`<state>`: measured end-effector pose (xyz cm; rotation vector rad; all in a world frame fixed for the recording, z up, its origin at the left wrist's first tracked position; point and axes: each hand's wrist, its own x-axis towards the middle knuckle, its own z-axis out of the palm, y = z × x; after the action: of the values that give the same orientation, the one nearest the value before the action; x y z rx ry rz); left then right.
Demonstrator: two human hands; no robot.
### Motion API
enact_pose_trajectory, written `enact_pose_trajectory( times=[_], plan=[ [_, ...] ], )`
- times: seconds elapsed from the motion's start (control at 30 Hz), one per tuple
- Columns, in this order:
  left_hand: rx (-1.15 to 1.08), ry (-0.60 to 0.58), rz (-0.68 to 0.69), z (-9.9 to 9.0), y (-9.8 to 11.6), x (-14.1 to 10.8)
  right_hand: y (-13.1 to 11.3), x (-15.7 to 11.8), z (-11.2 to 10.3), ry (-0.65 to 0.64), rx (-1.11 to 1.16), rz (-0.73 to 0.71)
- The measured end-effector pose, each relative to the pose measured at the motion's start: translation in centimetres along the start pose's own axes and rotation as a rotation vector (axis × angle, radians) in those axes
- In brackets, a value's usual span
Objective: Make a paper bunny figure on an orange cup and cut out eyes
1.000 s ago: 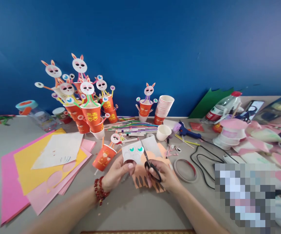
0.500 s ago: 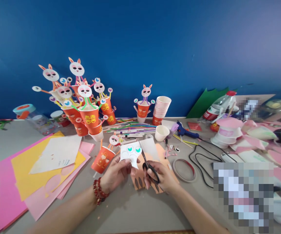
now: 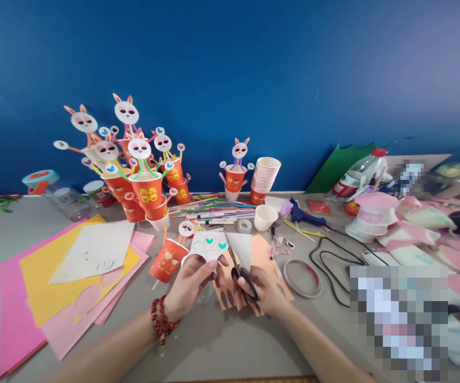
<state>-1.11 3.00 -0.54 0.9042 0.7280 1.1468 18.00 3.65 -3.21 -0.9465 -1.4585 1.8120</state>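
My left hand (image 3: 198, 279) pinches a white paper piece (image 3: 198, 247) that carries drawn circles, two with green heart shapes inside. In my right hand (image 3: 267, 290) are black-handled scissors (image 3: 245, 283), their blades pointing up beside the paper's right edge. Whether the blades touch the paper I cannot tell. Below my hands lies orange paper (image 3: 259, 250) with leaf-shaped holes cut in it, and a white sheet (image 3: 242, 247) rests on it. A red paper cup (image 3: 168, 259) with a rabbit head leans left of my left hand.
Rabbit-topped red cups (image 3: 147, 191) stand at the back left. A cup stack (image 3: 265, 181), a white cup (image 3: 265, 217) and a blue glue gun (image 3: 307, 215) are further back. Coloured sheets (image 3: 18, 298) lie left; a tape roll (image 3: 302, 279) and black cable (image 3: 333, 255) lie right.
My left hand has turned the white paper and shifted it slightly left, so it looks flatter. The scissors have moved a little left with my right hand.
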Motion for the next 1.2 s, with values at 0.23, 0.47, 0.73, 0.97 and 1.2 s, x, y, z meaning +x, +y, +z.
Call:
enact_pose_trajectory(
  times=[0.23,0.47,0.73,0.97,1.2],
  plan=[
    [0.134,0.077,0.068,-0.6,0.5,0.3,-0.3,0.1,-0.2,-0.056,0.011,-0.002],
    [0.321,0.157,0.126,-1.0,1.1,0.5,-1.0,-0.3,0.0,-0.147,0.040,0.044],
    [0.413,0.181,0.132,-1.0,1.4,0.5,-1.3,-0.7,-0.3,-0.177,0.103,0.056],
    [0.504,0.186,0.164,-1.3,1.8,0.4,-1.4,-0.8,-0.6,-0.208,0.098,0.060],
    [0.386,0.026,0.026,-1.2,0.9,0.3,-1.1,-0.5,-0.6,-0.133,0.034,0.010]
  ],
)
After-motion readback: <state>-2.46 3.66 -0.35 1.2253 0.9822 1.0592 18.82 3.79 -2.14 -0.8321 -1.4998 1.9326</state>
